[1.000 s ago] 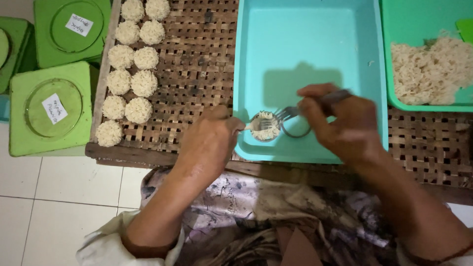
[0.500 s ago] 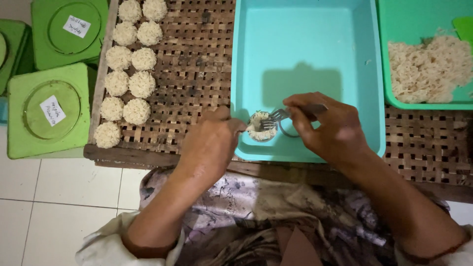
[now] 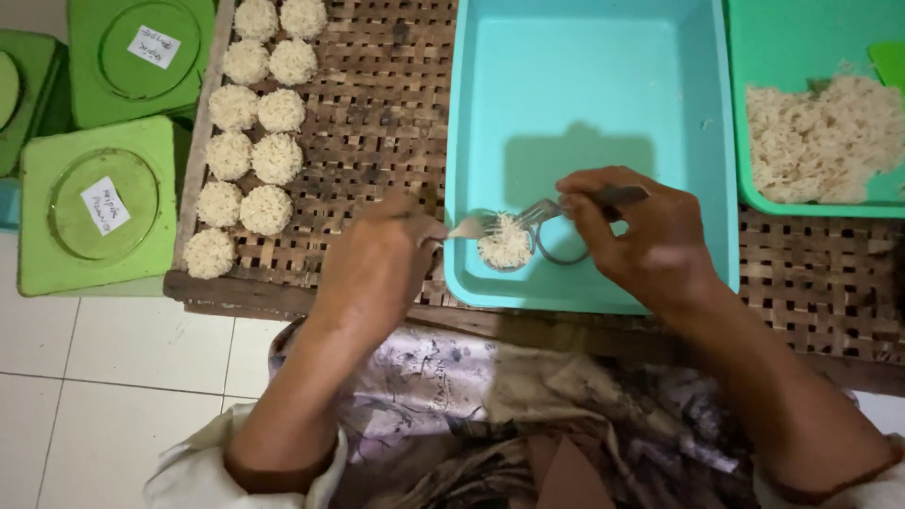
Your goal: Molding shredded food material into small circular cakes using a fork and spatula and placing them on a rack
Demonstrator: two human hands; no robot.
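A small round clump of pale noodles (image 3: 506, 249) lies at the near edge of a turquoise tray (image 3: 584, 85), beside a thin metal ring (image 3: 564, 254). My right hand (image 3: 641, 236) grips a metal fork (image 3: 542, 211) whose tines rest on the clump from the right. My left hand (image 3: 377, 264) comes over the tray's left rim holding a second metal utensil (image 3: 464, 228), its tip touching the clump's left side.
Several finished noodle rounds (image 3: 255, 141) sit in two rows on a woven bamboo mat (image 3: 377, 104). A green tub (image 3: 801, 38) at the right holds loose noodles (image 3: 820, 141). Green lidded boxes (image 3: 94, 207) stand on the white tiled floor at the left.
My right hand brought the fork leftwards onto the noodle clump. The left hand's utensil has closed in on the clump from the other side.
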